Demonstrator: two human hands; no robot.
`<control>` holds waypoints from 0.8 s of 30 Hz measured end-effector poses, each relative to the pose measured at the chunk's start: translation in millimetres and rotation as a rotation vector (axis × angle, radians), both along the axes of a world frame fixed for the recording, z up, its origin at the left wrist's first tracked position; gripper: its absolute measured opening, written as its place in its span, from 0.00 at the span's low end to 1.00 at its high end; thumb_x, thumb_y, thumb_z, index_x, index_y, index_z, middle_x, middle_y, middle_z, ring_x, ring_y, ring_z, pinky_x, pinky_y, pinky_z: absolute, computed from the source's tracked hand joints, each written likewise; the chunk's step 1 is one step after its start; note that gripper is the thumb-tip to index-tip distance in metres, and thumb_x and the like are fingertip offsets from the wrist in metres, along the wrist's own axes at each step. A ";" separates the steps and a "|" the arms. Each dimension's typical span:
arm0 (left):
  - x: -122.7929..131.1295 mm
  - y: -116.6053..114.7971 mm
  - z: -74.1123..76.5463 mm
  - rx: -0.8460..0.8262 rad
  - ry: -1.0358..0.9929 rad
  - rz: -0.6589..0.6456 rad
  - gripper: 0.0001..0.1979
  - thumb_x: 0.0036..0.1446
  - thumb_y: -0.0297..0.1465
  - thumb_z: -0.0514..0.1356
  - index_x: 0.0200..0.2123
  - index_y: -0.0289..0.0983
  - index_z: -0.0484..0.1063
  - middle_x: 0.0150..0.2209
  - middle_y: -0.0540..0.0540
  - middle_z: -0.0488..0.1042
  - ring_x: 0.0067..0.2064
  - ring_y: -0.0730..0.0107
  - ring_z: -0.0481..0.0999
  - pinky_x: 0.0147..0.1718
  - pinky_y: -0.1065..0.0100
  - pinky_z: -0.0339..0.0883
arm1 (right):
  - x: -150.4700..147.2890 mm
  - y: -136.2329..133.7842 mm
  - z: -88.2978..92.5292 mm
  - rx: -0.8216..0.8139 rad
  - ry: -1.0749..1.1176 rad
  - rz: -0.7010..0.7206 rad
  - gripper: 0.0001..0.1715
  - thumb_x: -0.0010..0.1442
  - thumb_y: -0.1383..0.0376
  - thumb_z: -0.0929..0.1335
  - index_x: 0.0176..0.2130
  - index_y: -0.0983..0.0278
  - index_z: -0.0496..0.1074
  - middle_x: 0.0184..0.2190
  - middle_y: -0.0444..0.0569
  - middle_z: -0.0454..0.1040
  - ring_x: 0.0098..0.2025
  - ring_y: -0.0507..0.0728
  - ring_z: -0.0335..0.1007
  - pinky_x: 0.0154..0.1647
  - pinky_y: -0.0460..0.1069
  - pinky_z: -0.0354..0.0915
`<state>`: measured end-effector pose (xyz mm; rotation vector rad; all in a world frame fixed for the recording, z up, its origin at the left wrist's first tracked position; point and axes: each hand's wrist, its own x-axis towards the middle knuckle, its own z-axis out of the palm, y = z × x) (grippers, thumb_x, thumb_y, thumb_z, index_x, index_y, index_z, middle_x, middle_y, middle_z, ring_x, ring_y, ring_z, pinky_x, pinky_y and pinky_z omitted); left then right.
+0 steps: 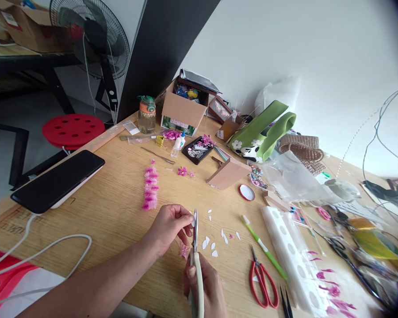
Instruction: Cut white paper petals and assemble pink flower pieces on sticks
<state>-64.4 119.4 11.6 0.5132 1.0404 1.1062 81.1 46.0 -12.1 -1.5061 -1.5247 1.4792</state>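
My right hand (204, 287) grips a pair of pale-handled scissors (195, 256), blades pointing up and away from me. My left hand (170, 225) pinches a small white piece (193, 221) right against the blades. Several small white cut petals (214, 244) lie scattered on the wooden table (119, 212) just right of the blades. A small pink scrap (184, 251) sits under my left hand. A row of pink fluffy pieces (150, 187) lies further back on the left.
Red-handled scissors (262, 282), a green-handled tool (263, 247), black tweezers (286, 302) and a white perforated strip (288, 251) lie to the right. A black phone (58, 181) and white cable (40, 254) are on the left. A cardboard box (182, 110), jar (147, 115), green bag (262, 132) stand behind.
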 end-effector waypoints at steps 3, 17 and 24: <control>-0.3 -0.4 0.2 0.004 -0.002 0.003 0.10 0.43 0.33 0.65 0.22 0.33 0.68 0.18 0.51 0.71 0.15 0.76 0.67 0.13 0.74 0.64 | 0.5 -2.2 1.4 0.008 -0.017 -0.027 0.31 0.58 0.37 0.60 0.29 0.62 0.65 0.18 0.42 0.61 0.21 0.51 0.57 0.23 0.45 0.59; 1.6 1.2 -1.3 -0.002 -0.006 0.003 0.10 0.40 0.33 0.65 0.21 0.34 0.68 0.17 0.51 0.70 0.16 0.76 0.67 0.11 0.74 0.64 | -0.6 -3.9 -4.9 0.033 0.016 -0.054 0.31 0.59 0.39 0.61 0.29 0.63 0.67 0.17 0.41 0.61 0.19 0.49 0.55 0.19 0.43 0.56; 0.7 -0.3 0.2 -0.004 -0.002 0.000 0.10 0.40 0.34 0.65 0.21 0.33 0.69 0.17 0.51 0.70 0.16 0.77 0.67 0.12 0.74 0.64 | 0.9 -2.0 -3.6 0.042 -0.005 -0.039 0.30 0.59 0.40 0.61 0.28 0.63 0.66 0.17 0.41 0.61 0.19 0.49 0.56 0.20 0.43 0.58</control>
